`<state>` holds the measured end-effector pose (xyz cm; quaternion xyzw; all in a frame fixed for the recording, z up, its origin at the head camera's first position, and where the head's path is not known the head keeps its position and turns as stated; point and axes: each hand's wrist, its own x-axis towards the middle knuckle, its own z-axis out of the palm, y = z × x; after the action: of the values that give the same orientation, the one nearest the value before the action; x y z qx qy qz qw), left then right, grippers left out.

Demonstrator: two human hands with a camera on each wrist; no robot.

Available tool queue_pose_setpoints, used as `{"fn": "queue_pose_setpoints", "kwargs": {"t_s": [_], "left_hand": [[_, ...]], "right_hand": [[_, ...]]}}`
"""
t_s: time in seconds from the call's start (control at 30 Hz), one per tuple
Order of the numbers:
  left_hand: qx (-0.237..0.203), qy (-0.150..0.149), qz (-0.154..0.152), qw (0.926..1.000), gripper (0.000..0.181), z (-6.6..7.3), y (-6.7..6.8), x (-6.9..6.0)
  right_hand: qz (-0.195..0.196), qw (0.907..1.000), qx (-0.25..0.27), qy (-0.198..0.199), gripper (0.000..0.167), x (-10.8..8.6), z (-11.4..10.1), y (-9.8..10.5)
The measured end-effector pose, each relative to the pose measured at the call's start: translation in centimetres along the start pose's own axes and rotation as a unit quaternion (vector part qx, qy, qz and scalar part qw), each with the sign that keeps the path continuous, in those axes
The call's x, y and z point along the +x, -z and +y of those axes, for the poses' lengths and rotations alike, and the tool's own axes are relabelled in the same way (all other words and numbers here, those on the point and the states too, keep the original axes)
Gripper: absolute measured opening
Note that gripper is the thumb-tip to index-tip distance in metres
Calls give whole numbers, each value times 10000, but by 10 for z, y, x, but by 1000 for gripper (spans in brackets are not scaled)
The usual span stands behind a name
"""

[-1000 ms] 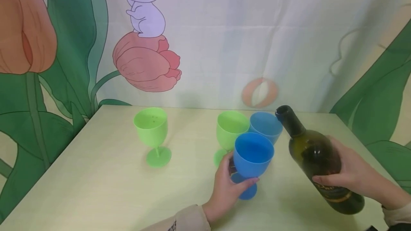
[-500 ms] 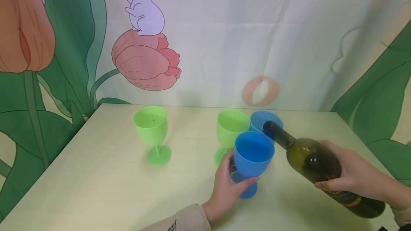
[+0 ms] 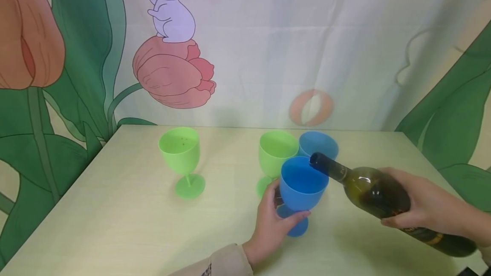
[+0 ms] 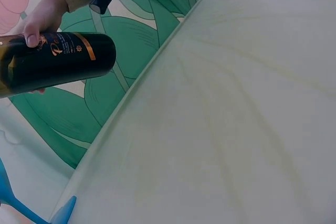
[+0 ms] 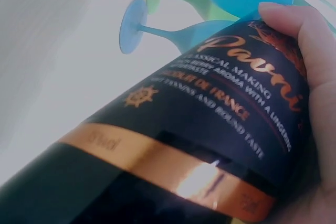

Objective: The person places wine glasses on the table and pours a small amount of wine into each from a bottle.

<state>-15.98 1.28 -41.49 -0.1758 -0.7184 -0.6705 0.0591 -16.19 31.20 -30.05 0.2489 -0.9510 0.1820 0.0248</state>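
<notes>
My left hand [image 3: 270, 227] grips a blue plastic goblet [image 3: 301, 199] low on its bowl, near the stem; its base is partly behind the thumb. In my right hand [image 3: 433, 203] is a dark green wine bottle [image 3: 377, 199], held round the body and tilted. The bottle's mouth is over the right side of the goblet's rim; whether they touch I cannot tell, and no flow of liquid is visible. Up close in the right wrist view, the black label [image 5: 220, 93] has copper lettering. The left wrist view catches the bottle's bottom end [image 4: 79, 59] at upper left.
Just behind the held goblet stand a green goblet [image 3: 271, 163] and a second blue goblet [image 3: 320, 143], close together. Another green goblet [image 3: 180, 156] stands alone at left. All are on a pale table [image 3: 126, 216] before a curtain [image 3: 249, 54] printed with tulips.
The right hand has tipped the bottle further toward level. Its mouth has come down and left, from beside the back blue goblet to the held goblet's rim. The left hand has stayed put.
</notes>
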Motion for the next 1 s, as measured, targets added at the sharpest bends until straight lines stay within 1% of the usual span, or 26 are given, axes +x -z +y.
{"fn": "queue_pose_setpoints", "kwargs": {"t_s": [0.07,0.2,0.33,0.5,0.6,0.67,0.9,1.0], "left_hand": [[9,-2,0,10000,72,0,0,0],[17,22,-5,10000,72,-1,0,0],[-4,32,-20,10000,72,-1,0,0],[-87,62,-50,9999,72,0,0,0],[-107,102,-50,9999,72,0,0,0],[-105,93,-51,9999,73,0,0,0],[-99,-11,-39,9999,72,0,-1,0],[-95,-52,-28,9999,72,0,-1,0]], "right_hand": [[-42,10000,-27,-36,87,0,0,2],[-110,9996,-245,-68,88,0,1,5],[-101,9988,-483,-5,88,-1,2,8],[-168,9986,-492,78,87,-2,3,12],[-240,9986,-474,51,87,-2,4,16],[-255,9984,-503,66,86,-2,4,17],[-381,9970,-662,-74,89,-2,2,24],[-392,9966,-725,-42,88,-2,1,27]]}}
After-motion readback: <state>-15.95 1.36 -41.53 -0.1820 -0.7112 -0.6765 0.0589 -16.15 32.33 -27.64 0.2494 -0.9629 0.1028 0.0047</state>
